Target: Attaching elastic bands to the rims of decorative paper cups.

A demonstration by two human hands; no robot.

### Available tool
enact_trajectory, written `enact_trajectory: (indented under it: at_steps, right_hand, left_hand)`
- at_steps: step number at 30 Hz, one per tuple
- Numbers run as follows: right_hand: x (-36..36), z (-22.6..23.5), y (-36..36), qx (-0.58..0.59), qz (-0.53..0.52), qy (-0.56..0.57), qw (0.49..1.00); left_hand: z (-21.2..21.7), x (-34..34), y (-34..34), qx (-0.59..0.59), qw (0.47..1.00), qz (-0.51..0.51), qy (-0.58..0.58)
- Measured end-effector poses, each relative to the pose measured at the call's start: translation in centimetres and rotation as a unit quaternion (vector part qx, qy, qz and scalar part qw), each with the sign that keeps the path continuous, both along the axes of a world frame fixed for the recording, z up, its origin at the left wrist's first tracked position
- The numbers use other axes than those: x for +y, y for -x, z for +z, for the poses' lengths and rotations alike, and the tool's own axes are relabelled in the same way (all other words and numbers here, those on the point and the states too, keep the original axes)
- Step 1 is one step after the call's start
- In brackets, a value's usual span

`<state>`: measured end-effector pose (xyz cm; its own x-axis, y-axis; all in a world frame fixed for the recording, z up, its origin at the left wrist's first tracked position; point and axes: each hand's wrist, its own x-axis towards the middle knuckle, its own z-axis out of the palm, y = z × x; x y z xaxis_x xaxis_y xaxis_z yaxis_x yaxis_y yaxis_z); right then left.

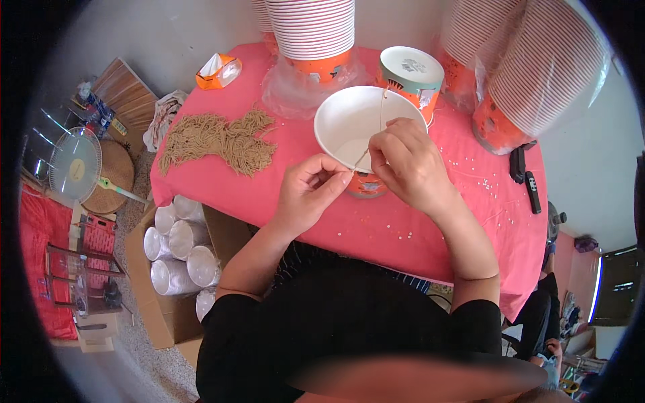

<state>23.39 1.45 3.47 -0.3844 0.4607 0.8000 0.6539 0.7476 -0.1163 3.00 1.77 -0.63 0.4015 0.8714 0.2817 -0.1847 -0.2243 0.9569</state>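
Observation:
A white-lined paper bucket with an orange printed outside stands upright on the pink-covered table in front of me. At its near rim, my left hand pinches a thin tan cord between thumb and forefinger. My right hand is closed on the same cord, slightly higher and over the bucket's right side. Part of the cord also rises across the bucket's far inside wall. Just behind it, an orange and green bucket sits upside down. To the left lies a pile of cut tan cords.
Tall stacks of paper buckets in plastic stand at the back, with more stacks at right. Small white bits and black tools lie right. A carton of wrapped cups stands lower left; another person's hand shows lower right.

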Motion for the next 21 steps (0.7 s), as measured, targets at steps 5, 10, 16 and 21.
enact_trajectory:
  at_steps: [5,10,16,21]
  right_hand:
    - [-0.1,0.4,-0.5,-0.033,0.022,-0.014,0.999]
    - [-0.7,0.3,0.2,-0.032,0.046,-0.011,0.998]
    - [-0.9,0.6,-0.1,-0.035,0.034,-0.013,0.999]
    - [-1.2,1.2,0.0,-0.096,0.017,-0.031,0.995]
  left_hand:
    - [0.1,1.0,0.0,0.007,0.988,0.040,-0.152]
    - [1.9,1.1,-0.7,0.059,0.978,0.049,-0.195]
    - [1.8,1.1,-0.9,0.060,0.975,0.068,-0.202]
    - [2.3,1.3,-0.9,0.122,0.927,0.120,-0.334]
